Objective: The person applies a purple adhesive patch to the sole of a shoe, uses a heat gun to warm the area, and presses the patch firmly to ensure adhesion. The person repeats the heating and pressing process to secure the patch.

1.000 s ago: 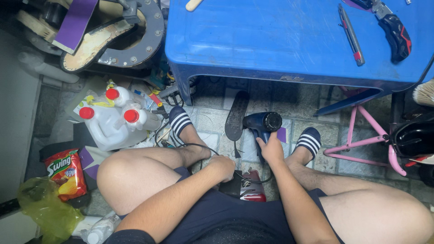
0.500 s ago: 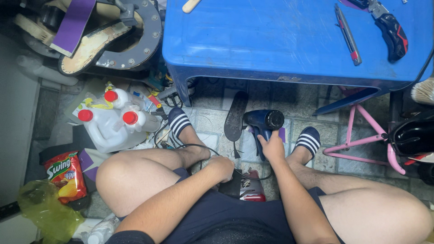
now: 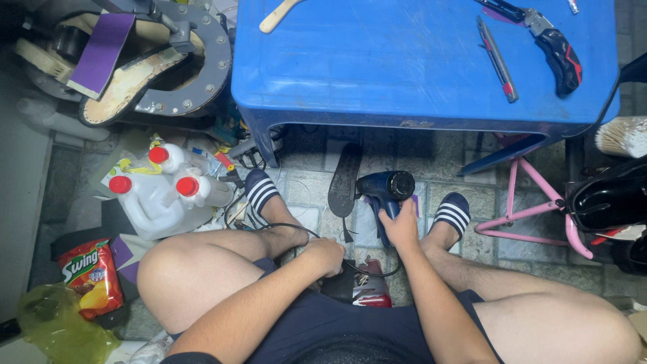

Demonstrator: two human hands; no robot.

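Observation:
I sit with my legs apart over a tiled floor. My right hand [image 3: 400,228] grips the handle of a dark blue heat gun [image 3: 387,189] that rests on the floor between my feet, nozzle pointing right. A black shoe insole [image 3: 344,178] lies just left of the gun. My left hand [image 3: 328,255] is closed around the gun's black cord [image 3: 367,272] near a black and red object [image 3: 360,286] between my thighs. What the fingers hold beyond the cord is hidden.
A blue plastic table [image 3: 418,64] stands ahead, carrying a utility knife [image 3: 552,42], a slim cutter [image 3: 497,59] and a wooden stick [image 3: 278,16]. White jugs with red caps [image 3: 158,195] stand left, with a snack bag [image 3: 87,273]. A pink stool frame [image 3: 532,209] sits right.
The heat gun and my right hand stay in nearly the same place. My left hand stays low between my thighs. Only the view shifts slightly.

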